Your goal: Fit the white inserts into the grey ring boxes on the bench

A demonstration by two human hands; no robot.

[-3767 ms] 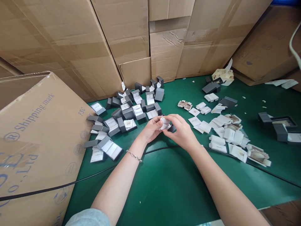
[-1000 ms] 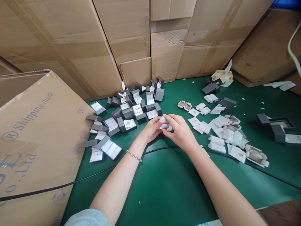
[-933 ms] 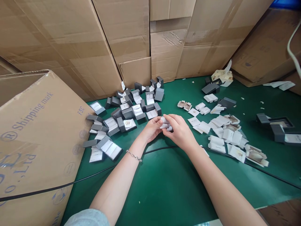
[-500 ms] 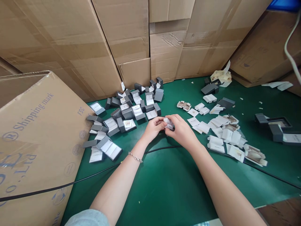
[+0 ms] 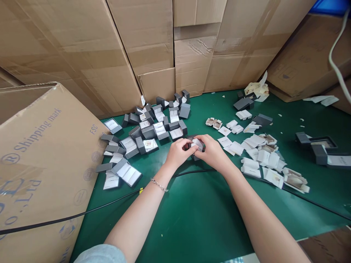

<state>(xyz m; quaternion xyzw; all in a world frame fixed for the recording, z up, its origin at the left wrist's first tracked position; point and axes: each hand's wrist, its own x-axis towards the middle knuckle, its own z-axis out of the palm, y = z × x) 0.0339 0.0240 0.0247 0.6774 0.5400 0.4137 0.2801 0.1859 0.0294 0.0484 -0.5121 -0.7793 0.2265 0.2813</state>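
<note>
Pinching a small white insert point(image 5: 197, 144) between them, the left hand point(image 5: 178, 154) and right hand point(image 5: 213, 152) hold it at a dark box point(image 5: 195, 158), partly hidden. Uneven pressure could, I judge, crease the insert or tip the box. Across the green bench point(image 5: 186, 213) lie grey boxes point(image 5: 148, 132) leftward, white papers point(image 5: 255, 141) rightward; taped cartons point(image 5: 156, 36) stand behind.

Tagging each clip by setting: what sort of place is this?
Probably a packing area in a workshop or warehouse. Large cardboard cartons stand along the green work surface, one open carton reads "Shipping mark", and many small dark gray boxes lie spread out.
</note>
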